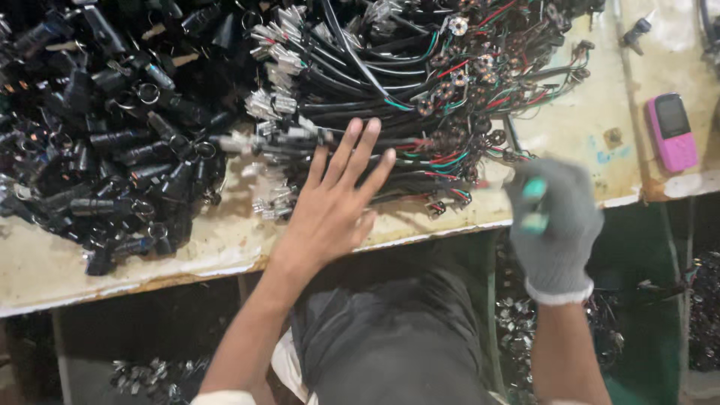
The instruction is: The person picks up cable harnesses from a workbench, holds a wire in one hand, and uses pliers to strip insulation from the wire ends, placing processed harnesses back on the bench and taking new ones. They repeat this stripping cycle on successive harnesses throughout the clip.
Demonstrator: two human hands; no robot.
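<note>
My bare left hand [337, 199] lies flat with fingers spread on a bundle of black cables [375, 90] that end in white plugs and small round boards with red and green wires. My right hand [555, 225] wears a grey knit glove and is closed around a small teal-handled tool [534, 204], held just off the table's front edge, to the right of the bundle. The tool's tip is hidden and blurred.
A heap of black cylindrical parts with metal rings [112, 127] fills the left of the worn cream table [217, 247]. A pink phone [672, 131] lies at the far right. More metal parts sit below the table [150, 371].
</note>
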